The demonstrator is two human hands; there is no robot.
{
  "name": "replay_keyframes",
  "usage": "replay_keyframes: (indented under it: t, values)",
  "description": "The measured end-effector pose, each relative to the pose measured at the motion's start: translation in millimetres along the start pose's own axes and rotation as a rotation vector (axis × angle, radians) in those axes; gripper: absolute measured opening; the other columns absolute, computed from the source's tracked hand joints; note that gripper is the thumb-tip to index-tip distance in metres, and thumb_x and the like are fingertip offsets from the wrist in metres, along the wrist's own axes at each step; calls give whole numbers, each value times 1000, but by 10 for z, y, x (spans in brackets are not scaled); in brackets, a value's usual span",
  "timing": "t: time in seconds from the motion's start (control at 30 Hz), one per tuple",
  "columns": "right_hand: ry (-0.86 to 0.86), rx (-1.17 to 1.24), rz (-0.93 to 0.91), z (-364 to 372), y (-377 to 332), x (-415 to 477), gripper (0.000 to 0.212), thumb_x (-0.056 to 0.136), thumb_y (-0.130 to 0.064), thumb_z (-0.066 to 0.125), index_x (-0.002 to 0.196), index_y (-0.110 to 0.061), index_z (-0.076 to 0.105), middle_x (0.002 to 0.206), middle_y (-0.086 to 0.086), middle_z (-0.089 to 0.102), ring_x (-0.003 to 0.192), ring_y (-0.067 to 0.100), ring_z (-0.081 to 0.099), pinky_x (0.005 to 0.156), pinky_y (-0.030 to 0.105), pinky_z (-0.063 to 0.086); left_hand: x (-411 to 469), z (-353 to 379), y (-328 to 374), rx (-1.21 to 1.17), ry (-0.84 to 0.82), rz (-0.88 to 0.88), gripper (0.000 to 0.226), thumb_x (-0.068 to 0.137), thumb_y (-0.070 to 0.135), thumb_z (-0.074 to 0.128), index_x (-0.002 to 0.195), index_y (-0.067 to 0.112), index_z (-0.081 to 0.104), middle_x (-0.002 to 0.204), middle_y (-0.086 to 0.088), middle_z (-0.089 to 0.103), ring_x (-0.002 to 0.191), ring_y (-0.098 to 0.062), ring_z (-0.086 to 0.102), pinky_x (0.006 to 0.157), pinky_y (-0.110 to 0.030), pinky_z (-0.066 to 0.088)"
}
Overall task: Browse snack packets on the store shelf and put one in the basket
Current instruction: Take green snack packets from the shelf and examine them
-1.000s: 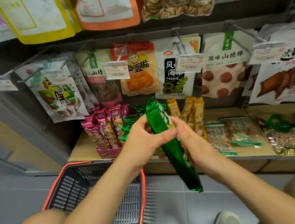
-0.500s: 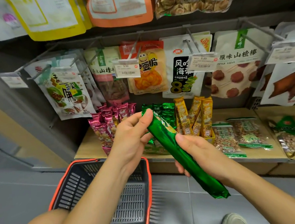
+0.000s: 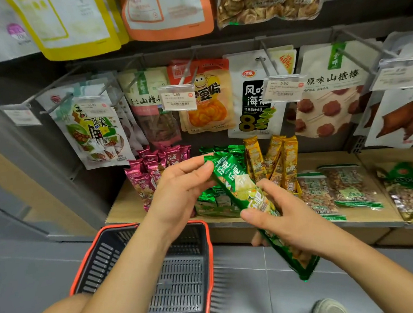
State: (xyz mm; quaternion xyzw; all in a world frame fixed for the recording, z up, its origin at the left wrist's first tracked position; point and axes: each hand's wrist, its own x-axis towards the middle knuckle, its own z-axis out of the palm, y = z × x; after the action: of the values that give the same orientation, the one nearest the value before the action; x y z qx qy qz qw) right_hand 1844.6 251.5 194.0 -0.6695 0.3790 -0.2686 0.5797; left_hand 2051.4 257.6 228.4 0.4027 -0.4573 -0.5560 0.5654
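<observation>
Green packet (image 3: 238, 186): lower middle hidden under my right hand (image 3: 288, 221).
Basket (image 3: 210, 251): near left corner hidden behind my left forearm (image 3: 136, 274).
Top-row bags (image 3: 170, 9): cut off by the upper edge.
Price tags (image 3: 176, 99): fine print too small to read.
Shoe (image 3: 328, 310): cut by the bottom edge.

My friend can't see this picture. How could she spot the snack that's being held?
Find the pale wooden shelf under the hanging bags. In front of it, the left hand and right hand hold one long shiny green foil packet. The other green packets stand on the shelf; this one slants in the air.
</observation>
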Motion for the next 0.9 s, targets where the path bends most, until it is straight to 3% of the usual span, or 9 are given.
replay_keyframes:
  t: [0.13,0.2,0.27,0.4,0.5,0.63,0.8,0.9]
  values:
    - [45,-199,-66,12,-2,-20,49,79,-54,67,104,-22,41,94,-6,59,56,21,68,58,39,55,8,44,-22,215,174,78,27,90,11,62,80,28,80,83,4,74,74,-11,66,64,-21,54]
    - [85,-299,-95,29,14,-28,51,78,-60,64,101,-22,39,85,-2,58,59,15,63,55,33,50,16,42,-44,350,256,135,40,91,6,62,72,37,78,82,11,75,72,-7,69,61,-20,55]
    - [135,-366,-135,48,31,-31,54,75,-65,60,100,-23,38,80,0,57,66,14,55,61,33,46,21,29,-57,418,312,165,38,89,5,64,71,35,78,76,8,75,66,-9,70,61,-24,57]
    - [224,-417,-176,119,86,-14,51,76,-65,59,100,-29,32,88,5,60,77,22,55,72,43,47,25,37,-79,322,389,132,24,90,6,63,77,20,77,75,-4,74,68,-14,70,60,-24,56]
    - [209,-524,-247,139,127,-19,46,84,-53,63,107,-44,24,87,-18,58,85,9,58,66,28,50,33,20,-104,155,409,70,23,93,5,59,80,16,75,79,-4,75,74,-13,70,62,-22,55]
    - [4,-501,-186,78,131,-36,60,86,-48,64,116,-62,14,83,-16,55,76,-2,61,64,15,47,63,-100,-85,84,467,21,19,93,-3,54,89,8,68,74,-1,74,72,-11,69,67,-27,58]
    - [31,-568,-179,82,162,-30,64,88,-47,62,129,-56,14,89,-16,58,79,2,57,66,20,46,71,-180,-23,358,346,35,37,89,-9,55,85,21,77,88,-2,75,89,-19,69,79,-33,56]
    - [81,-603,-169,70,170,-23,58,90,-46,60,131,-49,20,88,-15,61,74,6,58,67,32,50,68,-206,48,255,191,-32,20,87,8,64,90,22,79,96,-3,75,93,-15,67,76,-24,55]
